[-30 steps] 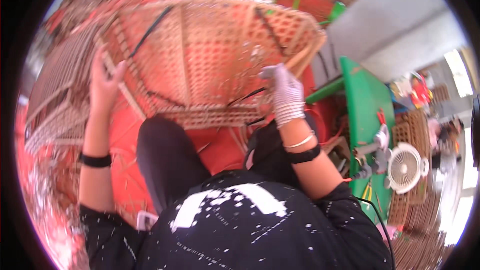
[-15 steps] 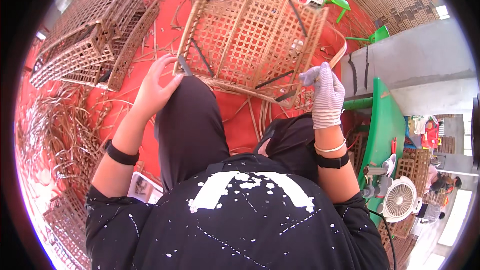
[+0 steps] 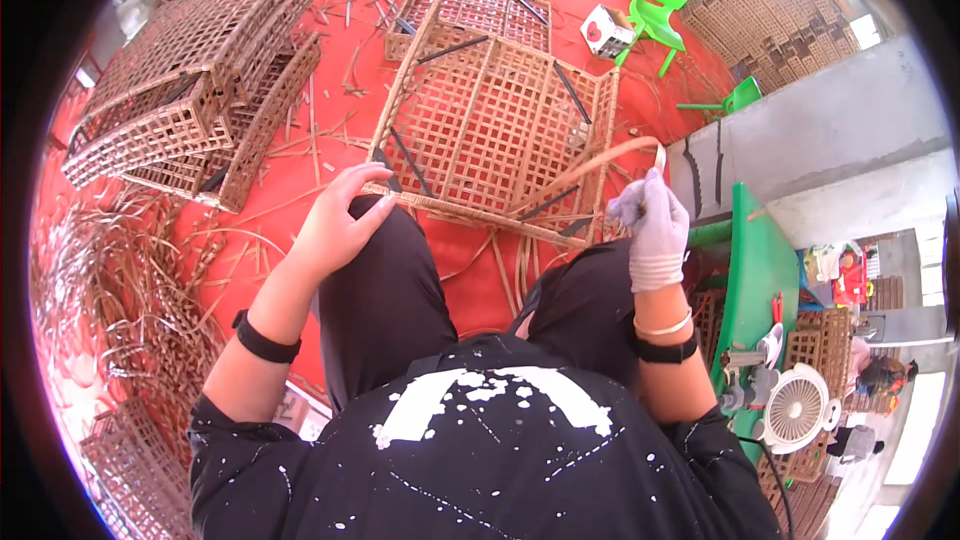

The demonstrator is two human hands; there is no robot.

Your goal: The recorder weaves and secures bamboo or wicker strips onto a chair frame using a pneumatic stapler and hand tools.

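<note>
A large woven rattan panel with a raised rim (image 3: 480,120) lies tilted in front of my knees, black bars across its corners. My left hand (image 3: 343,215) is bare, fingers and thumb apart. Its fingertips are at the panel's near left corner, beside a black corner piece (image 3: 385,170); whether they press on it I cannot tell. My right hand (image 3: 655,225), in a pale striped glove, is closed in a pinch beyond the panel's right edge. From it a flat tan strip (image 3: 600,155) arches up and back left to the panel's near right part.
Woven panels (image 3: 190,80) are stacked at the left above a heap of loose strips (image 3: 120,280). Another woven frame (image 3: 490,15) lies behind. Green chairs (image 3: 655,15), a small box (image 3: 607,32), a green table (image 3: 760,270) and a fan (image 3: 797,407) are at the right.
The panel has shifted nearer and slightly left, uncovering the frame behind it. The strip now arches left from my right hand across the panel. Both hands sit slightly lower in view.
</note>
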